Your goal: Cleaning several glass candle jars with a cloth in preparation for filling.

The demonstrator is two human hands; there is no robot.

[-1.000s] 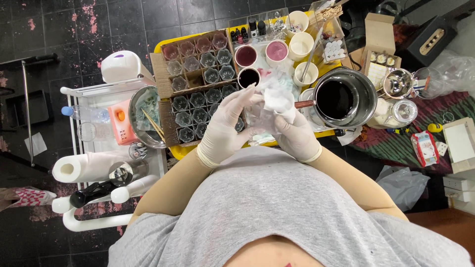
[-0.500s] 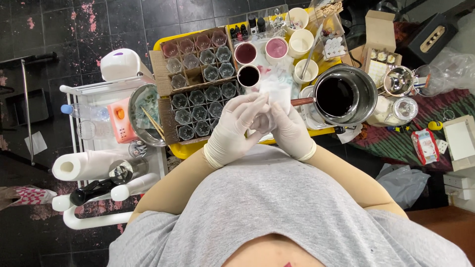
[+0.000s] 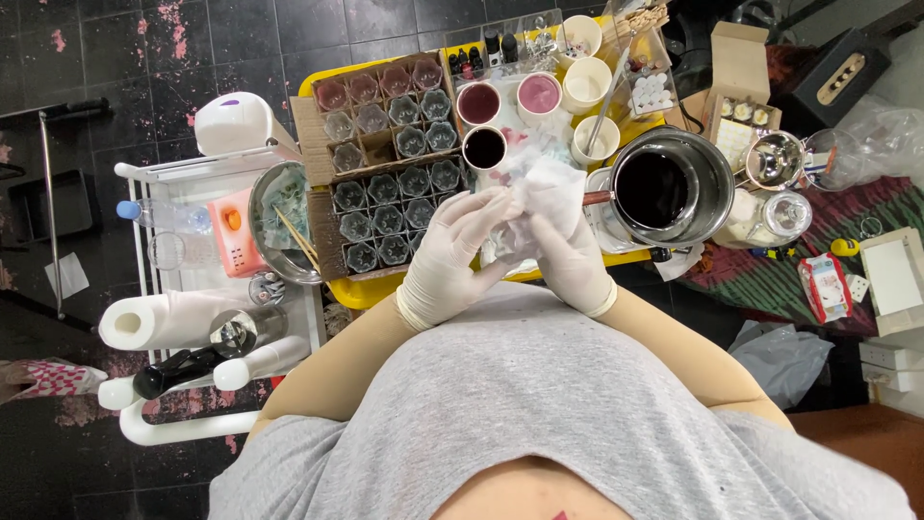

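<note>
Both my hands wear pale latex gloves and meet over the front of a yellow tray [image 3: 371,289]. My left hand [image 3: 452,255] and my right hand [image 3: 570,258] together hold a crumpled white tissue [image 3: 547,197]; whatever it wraps is hidden. Just left of my hands is a cardboard box [image 3: 380,207] with several small clear star-shaped glasses. A steel pot [image 3: 664,188] of dark liquid stands right of my right hand.
Cups of pink and dark liquid [image 3: 481,101] stand at the tray's far side. A white cart [image 3: 192,279] on the left carries a paper towel roll [image 3: 159,318], a water bottle and a steel bowl [image 3: 279,236]. Boxes and jars lie to the right.
My hands stayed together over the tray front, turning and working the tissue between the fingers. The rest of the scene is unchanged.
</note>
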